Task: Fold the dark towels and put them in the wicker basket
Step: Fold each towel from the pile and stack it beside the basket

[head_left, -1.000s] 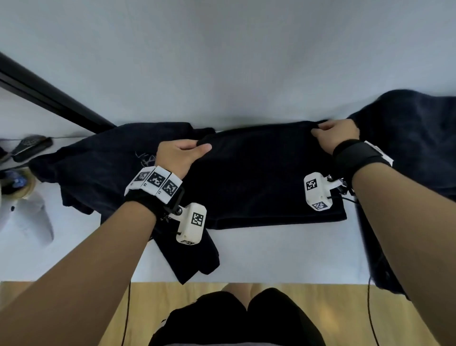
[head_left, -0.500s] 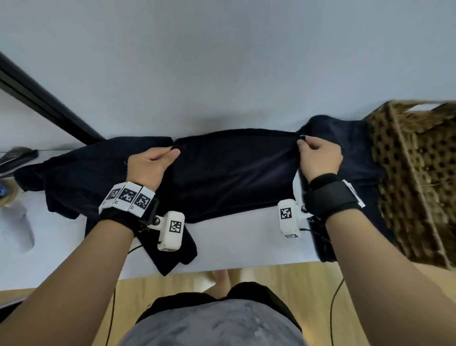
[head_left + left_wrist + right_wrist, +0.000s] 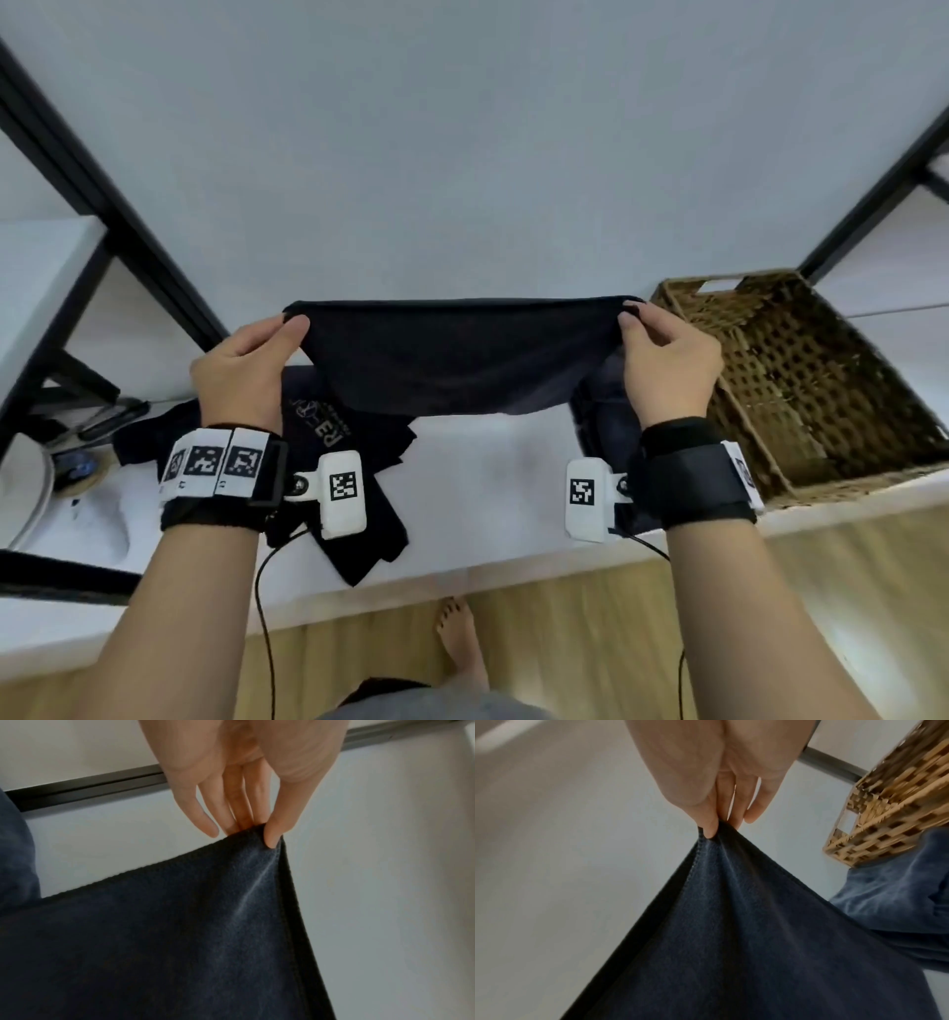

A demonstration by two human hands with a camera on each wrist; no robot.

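Head view: left hand [image 3: 241, 370] and right hand [image 3: 667, 370] pinching towel [image 3: 452, 360] corners beside wicker basket [image 3: 801, 380], stretched taut, probably for folding.

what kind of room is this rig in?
Probably a home or a staged home-like room, not a factory floor: wood-look flooring, a white table against a plain wall, a wicker basket and dark towels on it, and black shelving beside it.

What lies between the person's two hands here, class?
A dark towel stretches between the left hand and right hand, each pinching a top corner; the head view shows it.
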